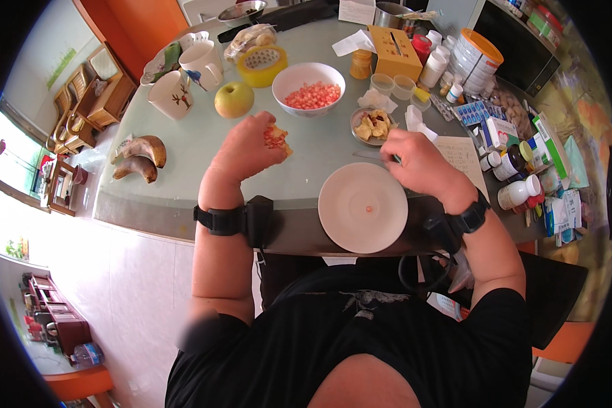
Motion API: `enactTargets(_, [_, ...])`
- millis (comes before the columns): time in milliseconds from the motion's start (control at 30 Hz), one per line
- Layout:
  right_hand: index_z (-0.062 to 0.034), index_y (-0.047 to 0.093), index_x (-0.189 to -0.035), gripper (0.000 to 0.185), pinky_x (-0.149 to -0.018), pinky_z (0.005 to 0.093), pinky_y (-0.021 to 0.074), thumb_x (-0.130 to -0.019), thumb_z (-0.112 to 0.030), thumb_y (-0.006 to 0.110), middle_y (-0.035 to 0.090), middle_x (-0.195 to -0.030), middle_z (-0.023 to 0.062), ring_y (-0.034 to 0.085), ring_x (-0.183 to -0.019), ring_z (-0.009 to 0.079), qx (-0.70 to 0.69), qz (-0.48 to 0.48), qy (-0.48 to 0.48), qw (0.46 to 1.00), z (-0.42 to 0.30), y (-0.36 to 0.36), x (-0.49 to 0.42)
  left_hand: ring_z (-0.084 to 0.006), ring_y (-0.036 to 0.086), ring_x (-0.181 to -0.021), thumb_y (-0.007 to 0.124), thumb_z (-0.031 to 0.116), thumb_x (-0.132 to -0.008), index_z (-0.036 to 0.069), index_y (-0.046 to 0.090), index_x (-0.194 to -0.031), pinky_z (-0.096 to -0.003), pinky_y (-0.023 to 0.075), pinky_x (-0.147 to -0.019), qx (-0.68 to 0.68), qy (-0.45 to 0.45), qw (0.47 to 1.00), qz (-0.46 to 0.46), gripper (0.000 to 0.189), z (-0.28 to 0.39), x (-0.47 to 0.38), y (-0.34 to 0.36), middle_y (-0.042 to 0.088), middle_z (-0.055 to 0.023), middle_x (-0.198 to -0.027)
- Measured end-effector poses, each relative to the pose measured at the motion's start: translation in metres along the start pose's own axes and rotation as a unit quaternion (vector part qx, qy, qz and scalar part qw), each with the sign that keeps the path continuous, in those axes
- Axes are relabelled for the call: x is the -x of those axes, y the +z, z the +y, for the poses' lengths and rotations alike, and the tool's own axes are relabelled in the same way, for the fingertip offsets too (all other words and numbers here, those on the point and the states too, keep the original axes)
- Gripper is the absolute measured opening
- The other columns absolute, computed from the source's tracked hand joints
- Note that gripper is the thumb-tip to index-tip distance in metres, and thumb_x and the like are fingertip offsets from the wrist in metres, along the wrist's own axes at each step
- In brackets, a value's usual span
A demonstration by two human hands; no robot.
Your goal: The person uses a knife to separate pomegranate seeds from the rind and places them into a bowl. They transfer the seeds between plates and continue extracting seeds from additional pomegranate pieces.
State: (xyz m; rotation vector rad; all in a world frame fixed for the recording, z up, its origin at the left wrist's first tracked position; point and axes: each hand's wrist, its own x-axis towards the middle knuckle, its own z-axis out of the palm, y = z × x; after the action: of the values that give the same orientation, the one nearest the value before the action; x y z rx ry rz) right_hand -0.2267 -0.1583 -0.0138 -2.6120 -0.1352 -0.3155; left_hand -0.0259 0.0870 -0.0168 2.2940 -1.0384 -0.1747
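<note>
A chunk of pomegranate with red arils showing is gripped in my left hand, above the glass tabletop. My right hand has its fingers closed around the green handle of a small knife, whose blade points left; most of the handle is hidden. Below and between my hands, a white plate carries a single aril. Beyond my left hand stands a white bowl of loose pomegranate arils. Just past my right hand, a small dish holds pomegranate peel and membrane.
Left of the bowl are a yellow-green apple, a roll of yellow tape and two mugs. Browned bananas lie at the left. Medicine bottles, boxes and a handwritten paper crowd the right side.
</note>
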Motion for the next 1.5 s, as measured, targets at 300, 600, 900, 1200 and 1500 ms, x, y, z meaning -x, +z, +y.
enactTargets(300, [0.0005,0.063,-0.089,0.016,-0.068,0.0363,0.0486,-0.075,-0.007,0.066,0.064,-0.083,0.0166,0.063,-0.078,0.0320,-0.136,-0.030,0.080,0.987,-0.024,0.003,0.015,-0.0226,0.064,-0.066,0.074,0.015,-0.064,-0.003,0.058,-0.109,-0.0325,0.0525,-0.063,0.154,0.012,0.988,-0.015,0.050,0.009,0.003,0.000,0.065,-0.0149,-0.079])
enactTargets(600, [0.0008,0.059,-0.093,0.025,-0.072,0.0373,0.0493,-0.074,-0.010,0.072,0.063,-0.084,0.0167,0.062,-0.078,0.0285,-0.096,-0.005,0.208,0.973,-0.008,0.012,0.020,-0.0115,0.060,-0.079,0.074,0.008,-0.064,-0.001,0.058,-0.115,-0.0251,0.0523,-0.066,0.223,0.030,0.974,-0.032,0.054,0.050,0.006,-0.008,0.062,-0.0065,-0.093])
enactTargets(900, [0.0004,0.056,-0.078,0.019,-0.058,0.0305,0.0446,-0.084,-0.016,0.066,0.058,-0.068,0.0060,0.055,-0.061,0.0157,-0.069,0.117,0.143,0.980,0.005,-0.014,0.002,-0.0116,0.059,-0.083,0.074,0.004,-0.062,0.001,0.056,-0.116,-0.0266,0.0519,-0.075,0.149,0.124,0.981,-0.028,0.056,0.107,0.016,-0.018,0.061,-0.0067,-0.095])
enactTargets(1200, [-0.0042,0.063,-0.106,0.041,-0.043,0.0168,0.0318,-0.096,-0.043,0.056,0.063,-0.079,0.0013,0.058,-0.059,0.0057,-0.456,0.023,0.138,0.879,-0.014,-0.027,-0.007,-0.0206,0.063,-0.093,0.076,0.002,-0.059,0.004,0.047,-0.129,-0.0323,0.0501,-0.089,0.143,0.199,0.969,-0.041,0.076,0.135,0.004,0.023,0.064,-0.0125,-0.103])
enactTargets(1500, [0.0002,0.066,-0.095,0.033,-0.050,0.0212,0.0452,-0.092,-0.033,0.065,0.062,-0.075,0.0028,0.056,-0.059,0.0073,-0.496,0.021,0.167,0.852,-0.004,-0.009,-0.003,-0.0181,0.062,-0.097,0.079,0.001,-0.060,0.002,0.040,-0.137,-0.0330,0.0516,-0.086,0.244,0.187,0.951,-0.024,0.087,0.111,0.000,0.051,0.053,-0.0141,-0.128])
